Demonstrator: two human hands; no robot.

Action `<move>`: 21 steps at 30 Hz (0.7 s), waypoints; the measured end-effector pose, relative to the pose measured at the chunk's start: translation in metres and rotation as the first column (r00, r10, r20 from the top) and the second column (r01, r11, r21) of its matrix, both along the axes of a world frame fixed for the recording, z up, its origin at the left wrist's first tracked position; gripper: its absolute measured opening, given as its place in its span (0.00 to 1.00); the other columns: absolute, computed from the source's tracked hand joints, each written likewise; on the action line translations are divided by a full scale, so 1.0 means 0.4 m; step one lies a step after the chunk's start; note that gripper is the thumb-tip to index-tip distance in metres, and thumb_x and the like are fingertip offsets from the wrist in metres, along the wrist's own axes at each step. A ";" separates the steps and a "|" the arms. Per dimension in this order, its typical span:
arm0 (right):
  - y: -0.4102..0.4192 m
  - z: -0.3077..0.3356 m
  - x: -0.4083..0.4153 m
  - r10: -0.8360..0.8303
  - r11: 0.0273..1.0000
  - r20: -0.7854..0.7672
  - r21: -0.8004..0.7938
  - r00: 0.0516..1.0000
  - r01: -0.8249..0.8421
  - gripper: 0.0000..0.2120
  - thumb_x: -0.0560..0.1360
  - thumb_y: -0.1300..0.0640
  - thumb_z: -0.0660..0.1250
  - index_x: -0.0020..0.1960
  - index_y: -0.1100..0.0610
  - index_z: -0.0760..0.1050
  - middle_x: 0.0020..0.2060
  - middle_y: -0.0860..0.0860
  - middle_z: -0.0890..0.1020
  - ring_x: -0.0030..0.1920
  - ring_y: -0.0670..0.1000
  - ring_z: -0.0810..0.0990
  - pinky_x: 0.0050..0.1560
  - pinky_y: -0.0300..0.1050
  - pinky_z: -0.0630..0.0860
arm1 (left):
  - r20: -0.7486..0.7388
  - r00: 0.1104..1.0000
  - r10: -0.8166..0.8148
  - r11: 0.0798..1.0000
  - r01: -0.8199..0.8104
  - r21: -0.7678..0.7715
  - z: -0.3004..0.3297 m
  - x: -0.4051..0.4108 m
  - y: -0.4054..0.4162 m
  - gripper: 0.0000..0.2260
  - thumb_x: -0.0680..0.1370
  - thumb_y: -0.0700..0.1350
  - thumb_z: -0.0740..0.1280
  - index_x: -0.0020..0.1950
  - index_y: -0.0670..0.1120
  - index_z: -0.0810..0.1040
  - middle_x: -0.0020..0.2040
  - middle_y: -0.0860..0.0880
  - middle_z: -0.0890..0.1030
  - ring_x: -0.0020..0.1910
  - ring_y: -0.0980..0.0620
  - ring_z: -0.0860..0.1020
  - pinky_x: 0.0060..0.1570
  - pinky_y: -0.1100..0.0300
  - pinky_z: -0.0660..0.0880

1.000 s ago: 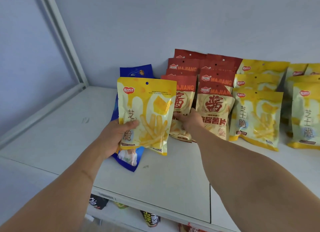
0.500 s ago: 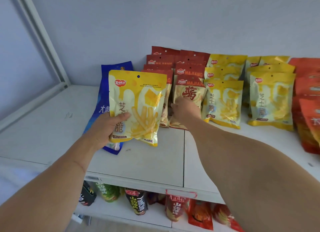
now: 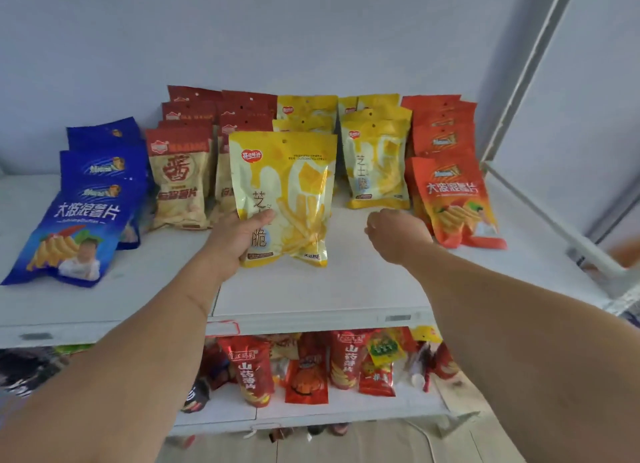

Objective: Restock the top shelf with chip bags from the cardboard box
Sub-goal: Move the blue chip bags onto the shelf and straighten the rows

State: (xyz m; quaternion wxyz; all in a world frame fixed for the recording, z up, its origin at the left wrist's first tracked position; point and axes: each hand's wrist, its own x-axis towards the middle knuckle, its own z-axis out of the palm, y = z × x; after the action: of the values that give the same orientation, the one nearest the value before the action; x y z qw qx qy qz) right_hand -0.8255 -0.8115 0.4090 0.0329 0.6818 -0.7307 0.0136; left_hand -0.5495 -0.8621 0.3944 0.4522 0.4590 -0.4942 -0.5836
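Observation:
My left hand (image 3: 239, 237) grips a yellow chip bag (image 3: 291, 192) by its lower left corner and holds it upright over the white top shelf (image 3: 311, 289), in front of a yellow row (image 3: 304, 112). My right hand (image 3: 398, 234) hovers to the right of that bag, fingers loosely curled, holding nothing, just in front of another yellow row (image 3: 377, 164). Red-topped cream bags (image 3: 180, 178) stand to the left, blue bags (image 3: 86, 216) lie at far left, orange bags (image 3: 453, 196) at right. No cardboard box is in view.
A white frame post (image 3: 526, 71) and rail (image 3: 554, 220) bound the shelf on the right. The wall rises behind the rows. On the lower shelf (image 3: 346, 410) stand several red snack bags (image 3: 308, 369).
The view has swung right, showing the whole shelf. My left hand carried the yellow bag rightward to the yellow row. My right hand left the cream bags and moved right, now empty.

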 end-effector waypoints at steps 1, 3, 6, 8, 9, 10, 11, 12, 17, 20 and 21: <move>0.019 0.003 -0.037 -0.012 1.000 0.008 -0.016 1.000 0.012 0.16 0.84 0.50 0.54 0.62 0.56 0.75 0.57 0.54 0.79 0.57 0.58 0.78 0.47 0.49 0.74 | 0.019 1.000 -0.006 1.000 0.006 -0.001 -0.004 -0.042 0.002 0.11 0.75 0.46 0.76 0.57 0.49 0.84 0.54 0.48 0.87 0.54 0.45 0.85 0.58 0.46 0.79; 0.047 0.006 -0.105 -0.049 0.998 0.043 -0.034 0.998 0.050 0.15 0.84 0.51 0.54 0.59 0.56 0.76 0.55 0.54 0.80 0.54 0.58 0.79 0.47 0.50 0.76 | 0.070 0.997 -0.028 1.000 0.028 -0.007 -0.009 -0.122 0.002 0.15 0.71 0.52 0.78 0.56 0.51 0.85 0.53 0.50 0.87 0.57 0.43 0.84 0.61 0.45 0.77; 0.066 0.008 -0.179 -0.103 0.994 0.084 -0.022 0.991 0.105 0.14 0.83 0.52 0.56 0.52 0.56 0.78 0.49 0.54 0.82 0.49 0.57 0.81 0.48 0.50 0.79 | 0.103 0.993 -0.061 0.998 0.062 -0.003 -0.017 -0.226 -0.021 0.18 0.70 0.54 0.78 0.57 0.50 0.84 0.53 0.52 0.87 0.57 0.47 0.83 0.63 0.42 0.77; 0.063 0.003 -0.228 -0.123 0.992 0.072 -0.017 0.990 0.125 0.14 0.83 0.52 0.56 0.51 0.54 0.79 0.49 0.52 0.83 0.49 0.56 0.81 0.50 0.51 0.78 | 0.122 0.991 -0.062 0.998 0.063 -0.001 -0.019 -0.300 -0.046 0.16 0.73 0.53 0.77 0.58 0.49 0.84 0.52 0.52 0.86 0.54 0.49 0.81 0.57 0.44 0.80; 0.058 -0.001 -0.249 -0.136 0.990 0.064 -0.012 0.989 0.137 0.14 0.83 0.51 0.56 0.52 0.53 0.80 0.50 0.51 0.83 0.50 0.56 0.81 0.53 0.52 0.77 | 0.132 0.989 -0.061 0.998 0.061 0.002 -0.021 -0.334 -0.062 0.16 0.74 0.53 0.76 0.59 0.49 0.83 0.52 0.52 0.86 0.52 0.49 0.80 0.52 0.46 0.80; 0.049 -0.002 -0.273 -0.152 0.988 0.054 -0.002 0.987 0.153 0.14 0.83 0.52 0.55 0.53 0.52 0.80 0.51 0.51 0.82 0.52 0.56 0.81 0.55 0.54 0.75 | 0.129 0.989 -0.072 0.997 0.072 0.006 -0.023 -0.371 -0.082 0.16 0.74 0.53 0.76 0.59 0.49 0.83 0.52 0.52 0.85 0.53 0.50 0.79 0.53 0.46 0.79; 0.038 -0.004 -0.295 -0.161 0.987 0.044 0.006 0.986 0.160 0.15 0.83 0.52 0.55 0.54 0.52 0.80 0.51 0.51 0.82 0.52 0.56 0.81 0.58 0.56 0.74 | 0.114 0.990 -0.083 0.997 0.082 0.016 -0.029 -0.403 -0.108 0.15 0.74 0.53 0.76 0.59 0.50 0.83 0.52 0.52 0.86 0.54 0.49 0.81 0.56 0.47 0.79; 0.024 -0.007 -0.316 -0.170 0.985 0.041 0.022 0.985 0.170 0.15 0.83 0.52 0.54 0.53 0.52 0.79 0.50 0.51 0.82 0.52 0.57 0.80 0.60 0.58 0.74 | 0.092 0.992 -0.091 0.996 0.089 0.025 -0.036 -0.430 -0.133 0.15 0.73 0.52 0.77 0.58 0.51 0.84 0.53 0.52 0.86 0.56 0.47 0.82 0.60 0.45 0.78; -0.052 -0.024 -0.395 -0.192 0.981 0.148 0.044 0.970 0.188 0.14 0.81 0.51 0.53 0.51 0.51 0.77 0.48 0.51 0.81 0.47 0.56 0.79 0.50 0.49 0.76 | 0.071 0.994 -0.089 0.995 0.086 0.045 -0.072 -0.537 -0.241 0.15 0.74 0.50 0.77 0.60 0.51 0.83 0.52 0.50 0.87 0.55 0.47 0.84 0.57 0.46 0.80; -0.089 -0.031 -0.422 -0.196 0.981 0.204 0.040 0.959 0.192 0.11 0.80 0.51 0.54 0.43 0.49 0.72 0.44 0.49 0.80 0.44 0.54 0.78 0.43 0.46 0.72 | 0.096 0.993 -0.063 0.997 0.058 0.054 -0.097 -0.577 -0.289 0.16 0.73 0.52 0.77 0.59 0.51 0.83 0.52 0.49 0.87 0.53 0.46 0.84 0.58 0.42 0.80; -0.099 -0.034 -0.428 -0.188 0.982 0.219 0.034 0.958 0.185 0.11 0.80 0.51 0.55 0.42 0.49 0.71 0.44 0.49 0.79 0.44 0.54 0.78 0.43 0.46 0.73 | 0.113 0.993 -0.046 0.998 0.040 0.053 -0.106 -0.583 -0.305 0.15 0.73 0.52 0.77 0.58 0.50 0.83 0.51 0.49 0.87 0.52 0.46 0.85 0.58 0.42 0.80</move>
State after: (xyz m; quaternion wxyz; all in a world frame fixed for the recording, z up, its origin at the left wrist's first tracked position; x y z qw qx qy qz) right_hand -0.9965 -0.8510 0.3953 -0.0518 0.6043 -0.7909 0.0815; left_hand -0.7828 -0.9839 0.3521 0.3986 0.4924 -0.5140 -0.5784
